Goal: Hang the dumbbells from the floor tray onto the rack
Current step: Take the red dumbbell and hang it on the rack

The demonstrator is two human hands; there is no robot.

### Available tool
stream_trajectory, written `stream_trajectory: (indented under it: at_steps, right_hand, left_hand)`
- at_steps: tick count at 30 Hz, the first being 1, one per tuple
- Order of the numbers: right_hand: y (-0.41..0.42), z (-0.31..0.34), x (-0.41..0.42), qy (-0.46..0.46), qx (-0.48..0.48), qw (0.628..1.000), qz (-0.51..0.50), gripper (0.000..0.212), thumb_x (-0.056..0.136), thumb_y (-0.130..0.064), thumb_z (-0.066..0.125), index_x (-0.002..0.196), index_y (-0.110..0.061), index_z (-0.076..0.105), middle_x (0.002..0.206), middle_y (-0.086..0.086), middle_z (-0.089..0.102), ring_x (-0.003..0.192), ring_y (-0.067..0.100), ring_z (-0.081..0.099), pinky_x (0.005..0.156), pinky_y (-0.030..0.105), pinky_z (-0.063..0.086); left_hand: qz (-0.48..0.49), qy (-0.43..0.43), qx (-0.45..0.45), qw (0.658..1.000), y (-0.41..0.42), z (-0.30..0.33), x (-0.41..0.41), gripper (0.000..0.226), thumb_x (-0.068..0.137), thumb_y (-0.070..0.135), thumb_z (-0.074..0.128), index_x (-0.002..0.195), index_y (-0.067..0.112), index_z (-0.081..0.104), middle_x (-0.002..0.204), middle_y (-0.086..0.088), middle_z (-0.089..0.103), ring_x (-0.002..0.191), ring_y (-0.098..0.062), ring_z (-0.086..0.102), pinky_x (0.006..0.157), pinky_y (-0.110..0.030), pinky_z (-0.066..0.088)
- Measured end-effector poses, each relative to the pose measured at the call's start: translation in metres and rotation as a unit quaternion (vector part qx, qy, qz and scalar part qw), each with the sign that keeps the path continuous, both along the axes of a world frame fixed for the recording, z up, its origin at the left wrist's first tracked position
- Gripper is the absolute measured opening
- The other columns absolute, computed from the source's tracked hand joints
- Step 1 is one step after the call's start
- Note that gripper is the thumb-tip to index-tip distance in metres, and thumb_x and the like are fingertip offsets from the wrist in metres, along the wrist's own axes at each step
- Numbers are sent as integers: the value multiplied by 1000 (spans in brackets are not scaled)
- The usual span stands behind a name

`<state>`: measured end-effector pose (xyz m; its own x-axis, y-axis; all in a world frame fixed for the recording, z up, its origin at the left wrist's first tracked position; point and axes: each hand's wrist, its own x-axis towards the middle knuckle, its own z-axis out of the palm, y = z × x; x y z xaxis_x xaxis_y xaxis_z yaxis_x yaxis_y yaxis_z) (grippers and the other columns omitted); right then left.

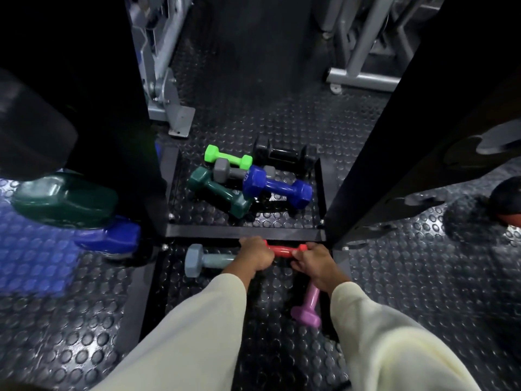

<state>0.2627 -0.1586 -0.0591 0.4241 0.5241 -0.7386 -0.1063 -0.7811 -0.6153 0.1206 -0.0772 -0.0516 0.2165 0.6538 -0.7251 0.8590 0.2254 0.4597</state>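
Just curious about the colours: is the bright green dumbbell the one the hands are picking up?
No, the bright green dumbbell lies untouched at the far end of the floor tray, while both hands grip other dumbbells nearer the person.

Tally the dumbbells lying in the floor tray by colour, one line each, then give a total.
Bright green: 1
Black: 1
Grey: 1
Dark green: 1
Blue: 1
Pale blue-grey: 1
Red: 1
Pink: 1
Total: 8
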Motion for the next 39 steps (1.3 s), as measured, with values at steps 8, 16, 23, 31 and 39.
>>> stream_trajectory:
  at_steps: [8, 16, 23, 31, 39]
  right_hand:
    - [-10, -3, 3, -76, 16, 997, -8, 29, 93, 1, 68, 117, -13, 57, 105, 9, 63, 73, 25, 73, 74, 44, 66]
    - [-9, 20, 10, -245, 12, 954, 172, 24, 98, -30, 60, 119, -22, 65, 87, 9, 77, 76, 33, 75, 83, 46, 62]
    - [-6, 89, -1, -211, 80, 957, 184, 26, 103, -41, 52, 126, -41, 64, 101, 4, 75, 87, 25, 72, 87, 36, 58]
    - [5, 216, -40, -283, 221, 908, 217, 48, 92, -16, 66, 138, -31, 62, 87, -5, 70, 69, 1, 63, 68, 8, 47]
    - [-38, 335, -60, -372, 329, 831, 249, 61, 95, -10, 65, 152, -25, 50, 137, 2, 63, 126, 15, 60, 109, 14, 36]
  left_hand:
    - [-26, 23, 21, 999, -10, 1, 2, 65, 89, 10, 68, 143, 13, 32, 135, -17, 59, 122, -36, 62, 97, -40, 54]
    - [-93, 11, 137, 986, -25, 6, -12, 85, 85, 19, 80, 159, 31, 39, 149, -8, 49, 133, -29, 57, 112, -38, 46]
    - [-52, -9, 279, 959, -23, 85, -38, 34, 91, 28, 75, 121, 41, 66, 120, 8, 47, 95, -22, 67, 87, -41, 60]
    - [-37, -71, 389, 918, -22, 207, -78, 35, 94, 20, 70, 126, 35, 67, 112, 9, 35, 82, -14, 57, 88, -33, 55]
    - [-47, -125, 482, 866, -46, 328, -112, 51, 94, 22, 68, 141, 36, 55, 115, 8, 36, 94, -22, 65, 89, -37, 55]
